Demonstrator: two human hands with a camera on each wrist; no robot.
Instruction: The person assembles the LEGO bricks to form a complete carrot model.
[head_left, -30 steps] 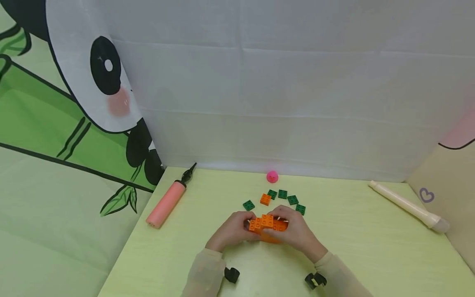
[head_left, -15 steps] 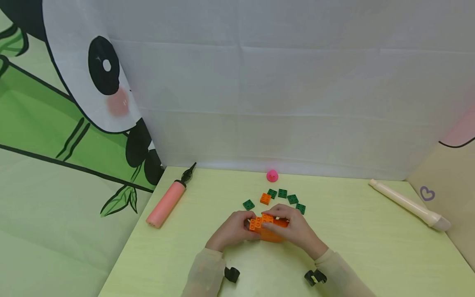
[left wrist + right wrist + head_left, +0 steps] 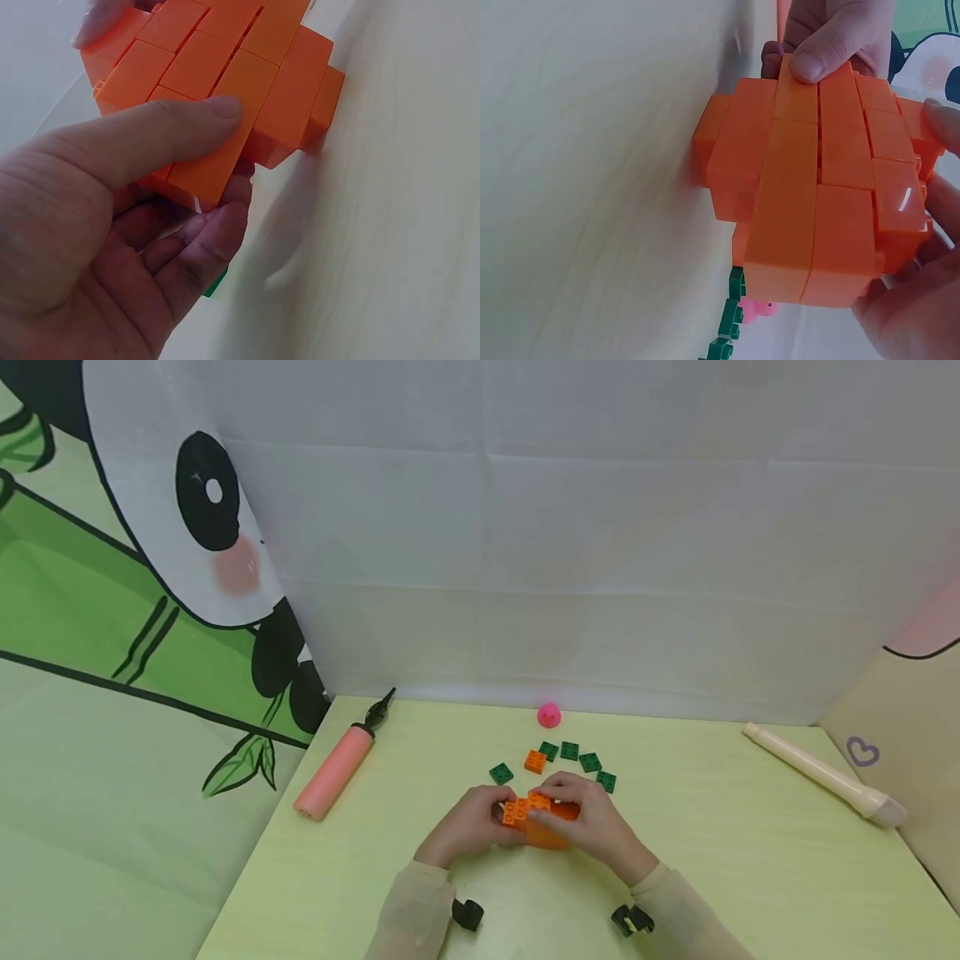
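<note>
A structure of joined orange toy building bricks (image 3: 840, 150) stands on the table between my hands, its layers stepped and its studs upward in the head view. My left hand (image 3: 474, 825) grips its left end, the thumb flat on the near face and the fingers curled behind, as the left wrist view shows. At the top, a studded orange brick (image 3: 538, 802) is pinched by my right hand (image 3: 592, 818), thumb in front and fingers at the back. The right fingers' tips are partly hidden behind the bricks.
Beyond the hands lie a loose orange brick (image 3: 536, 762) and several green bricks (image 3: 569, 751). Farther back sits a small pink ball-like toy (image 3: 549, 715). A pink hand pump (image 3: 335, 773) lies at left, a cream tube-like stick (image 3: 821, 772) at right. A white cloth wall (image 3: 525, 643) closes the back.
My right thumb has slid up and left onto the front of the top brick. The left hand keeps its hold and the structure stays nearly in place.
</note>
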